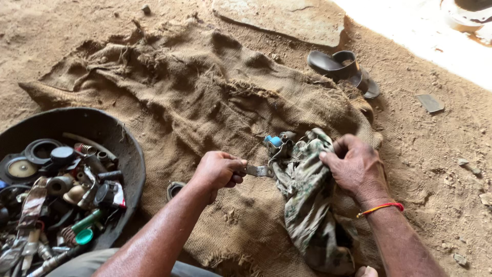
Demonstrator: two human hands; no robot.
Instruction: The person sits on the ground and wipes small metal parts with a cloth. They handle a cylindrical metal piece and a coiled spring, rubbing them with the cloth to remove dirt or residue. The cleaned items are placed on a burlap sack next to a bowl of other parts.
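Black and round, a shallow basin [128, 154] is noted at the 9 o'clock edge of the view, filled with mixed scrap [56, 190]: rings, caps, springs, metal fittings and a green plastic piece. It is set on the left border of a frayed burlap sack [195, 87], which is spread over sandy ground [435, 154].

Entry of the left forearm is recorded from 6 o'clock, angled up toward the centre. The left hand [218, 172] is closed in a tight grip, knuckles uppermost, on the end of a flat metal strap [259, 171]. This strap is held level just above the sack and runs toward 3 o'clock into a small metal fitting with a blue part [277, 143], at the centre of the view.

A patterned green-and-white rag [307, 205] is found draped from the fitting down toward 6 o'clock, lying on the sack.

Entry of the right forearm is recorded from 5 o'clock; a red and yellow thread band [382, 207] is worn at the wrist. The right hand [353, 166] is bent palm down, fingers curled narrowly, and the upper end of the rag is pinched by it just beside the fitting.

A dark sandal [343, 69] is seen at 1 o'clock, at the sack's far edge, well apart from both hands. A flat stone slab [287, 20] lies at 12 o'clock.
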